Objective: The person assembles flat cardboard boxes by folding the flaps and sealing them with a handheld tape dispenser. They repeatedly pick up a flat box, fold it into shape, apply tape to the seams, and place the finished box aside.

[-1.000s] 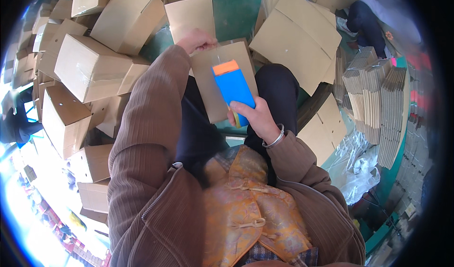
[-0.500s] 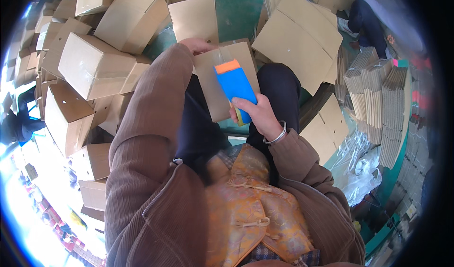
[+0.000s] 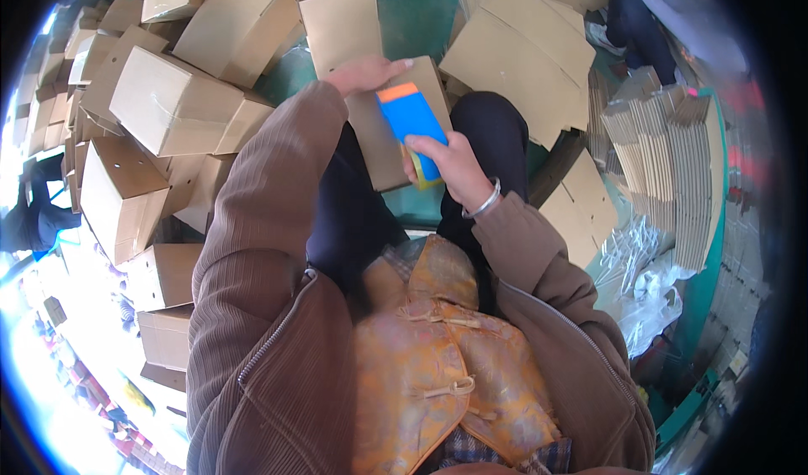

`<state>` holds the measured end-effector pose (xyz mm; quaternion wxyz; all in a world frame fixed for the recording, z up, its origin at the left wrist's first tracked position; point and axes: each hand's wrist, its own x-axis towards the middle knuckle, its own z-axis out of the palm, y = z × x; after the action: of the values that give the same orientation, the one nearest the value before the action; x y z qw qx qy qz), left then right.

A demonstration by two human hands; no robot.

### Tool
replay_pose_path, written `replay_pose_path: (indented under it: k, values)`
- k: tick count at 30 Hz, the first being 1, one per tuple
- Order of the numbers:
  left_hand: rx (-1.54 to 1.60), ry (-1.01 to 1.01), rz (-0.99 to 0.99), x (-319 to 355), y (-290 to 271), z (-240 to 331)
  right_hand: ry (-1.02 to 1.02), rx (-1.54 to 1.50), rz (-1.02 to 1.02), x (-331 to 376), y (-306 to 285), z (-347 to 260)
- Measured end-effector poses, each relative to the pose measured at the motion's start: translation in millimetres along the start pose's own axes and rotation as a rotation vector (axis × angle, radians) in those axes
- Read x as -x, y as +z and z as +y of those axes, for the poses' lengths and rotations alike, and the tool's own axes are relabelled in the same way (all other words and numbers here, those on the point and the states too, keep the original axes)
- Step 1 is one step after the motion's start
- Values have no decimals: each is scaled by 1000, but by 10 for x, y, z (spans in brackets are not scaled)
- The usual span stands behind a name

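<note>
A brown cardboard box (image 3: 383,151) stands between my knees. My left hand (image 3: 366,74) lies across the far part of its top, fingers stretched out to the right over the cardboard. In my right hand (image 3: 454,164) is a blue, flat, long tool with an orange far end and yellow near the grip, which looks like a tape dispenser (image 3: 417,126). Its orange end lies over the box, close to the left hand; I cannot tell whether it touches. Just beyond the left hand rises an upright cardboard flap (image 3: 341,29).
Many made-up cartons (image 3: 172,100) are heaped on the left. Flattened cardboard sheets (image 3: 526,63) lean at the far right, with a stack of folded cartons (image 3: 661,155) beyond them. Clear plastic wrap (image 3: 644,298) lies to the right. Another person's dark-clad leg (image 3: 640,33) shows at the upper right.
My left hand has come from the box's far left edge onto its top, fingers now reaching right. The right hand and blue tape dispenser have shifted slightly farther away and left.
</note>
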<state>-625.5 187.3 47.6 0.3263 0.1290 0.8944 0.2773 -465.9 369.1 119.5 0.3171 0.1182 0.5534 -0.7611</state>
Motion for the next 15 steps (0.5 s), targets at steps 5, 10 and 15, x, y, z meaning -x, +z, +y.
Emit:
replay_pose_path:
  k: [5,10,15]
  values:
    - [111,-53,-16,-79,41,-40,9,12,50,187,-20,75]
    - [21,-25,43,-132,124,-104,128,58,67,652,-72,376]
    - [27,-11,5,-230,78,-151,222,29,59,1173,-201,668]
